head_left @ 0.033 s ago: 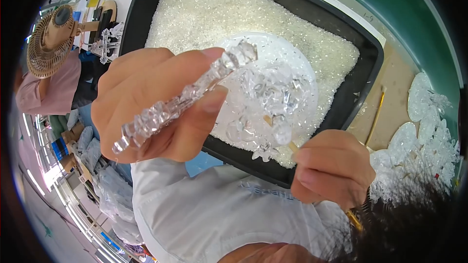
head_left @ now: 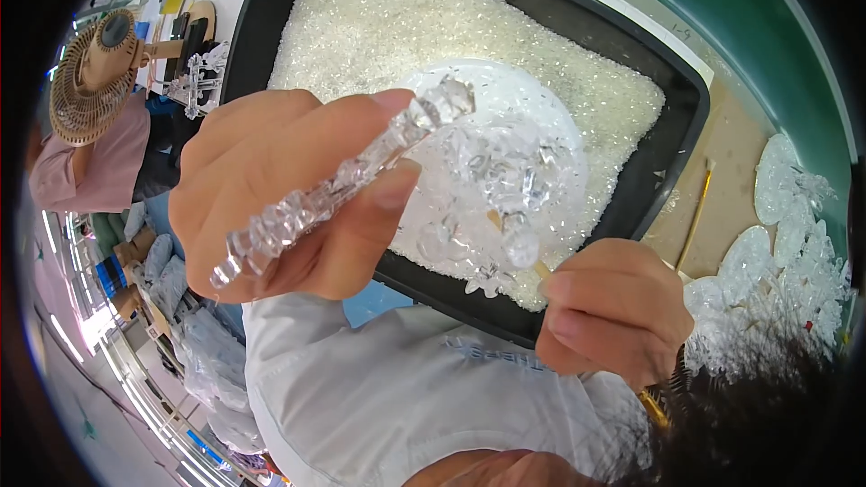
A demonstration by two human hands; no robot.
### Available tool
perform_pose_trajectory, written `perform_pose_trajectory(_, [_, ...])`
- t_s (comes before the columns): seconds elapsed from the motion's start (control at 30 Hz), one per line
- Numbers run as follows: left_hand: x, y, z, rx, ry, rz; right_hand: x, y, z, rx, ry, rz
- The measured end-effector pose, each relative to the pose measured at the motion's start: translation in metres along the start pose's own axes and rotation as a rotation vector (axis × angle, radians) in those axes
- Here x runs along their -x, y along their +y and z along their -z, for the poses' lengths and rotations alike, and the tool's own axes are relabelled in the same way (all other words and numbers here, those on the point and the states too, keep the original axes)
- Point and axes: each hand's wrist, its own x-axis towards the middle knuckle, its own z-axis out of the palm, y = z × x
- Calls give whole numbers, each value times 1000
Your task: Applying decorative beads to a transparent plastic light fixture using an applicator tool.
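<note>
My left hand [head_left: 271, 171] is closed on a clear, knobbly plastic piece [head_left: 311, 203], pinched between thumb and fingers and held slantwise above the tray. Closed as well, my right hand [head_left: 622, 311] grips a thin tan stick [head_left: 543, 268]. The stick's far part runs behind a clear rounded bit, and its tip is hard to make out. Beyond the hands, a white round dish [head_left: 492, 72] rests on the glittery granules [head_left: 370, 22]. Several clear pieces [head_left: 523, 167] appear over the dish; whether some join the piece in my left hand I cannot tell.
A black tray [head_left: 672, 140] holds the granules. To its right lie a yellow thin stick [head_left: 695, 216] and a heap of clear plastic parts [head_left: 785, 252]. At far left stand a tan fan [head_left: 86, 81] and a person in a pink top [head_left: 108, 158].
Almost nothing differs. The clear piece in my left hand has tilted very slightly; both hands keep their grip.
</note>
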Motion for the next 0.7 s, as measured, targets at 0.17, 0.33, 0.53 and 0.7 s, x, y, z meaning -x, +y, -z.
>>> perform_pose_trajectory(0.17, [1, 1, 0, -39, -11, -14, 1, -2, -2, 16, 60, -19])
perform_pose_trajectory(0.33, [2, 13, -11, -103, 184, 197, -1, 3, 1, -13, -53, 21])
perform_pose_trajectory(0.53, [1, 17, -11, -41, 189, 302, -3, 0, 4, -15, -30, 36])
perform_pose_trajectory(0.7, [6, 9, -18, -36, 275, 193, -3, -4, 1, 79, 72, -32])
